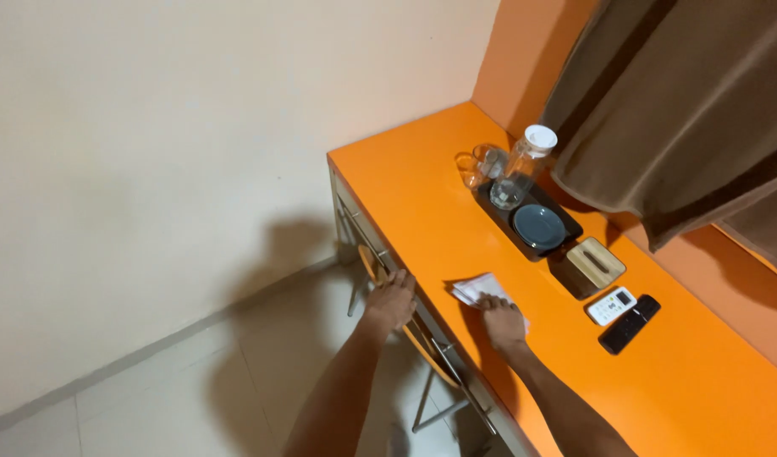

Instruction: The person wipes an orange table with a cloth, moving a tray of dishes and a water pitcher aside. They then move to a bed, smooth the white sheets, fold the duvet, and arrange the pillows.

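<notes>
Right hand (500,324) flat, fingers spread, pressing white cloth (477,289) onto orange counter (422,195), cloth near the counter's front edge, well short of the dark tray (566,237); left hand (392,300) fingers curled over chair back (373,264) just off that edge

Free room, as we find it: the near and left part of the orange desk (405,182) lies bare up to the wall; our right hand (503,324) presses a white cloth (476,289) near the front edge; our left hand (392,300) rests on the chair back (373,264) below that edge. Obstacles along the far side: two glasses (480,162), a bottle (520,169), a dark tray (532,245) with a plate (538,227), a tissue box (593,266), two remotes (621,315); a brown curtain (685,110) overhangs them.
</notes>
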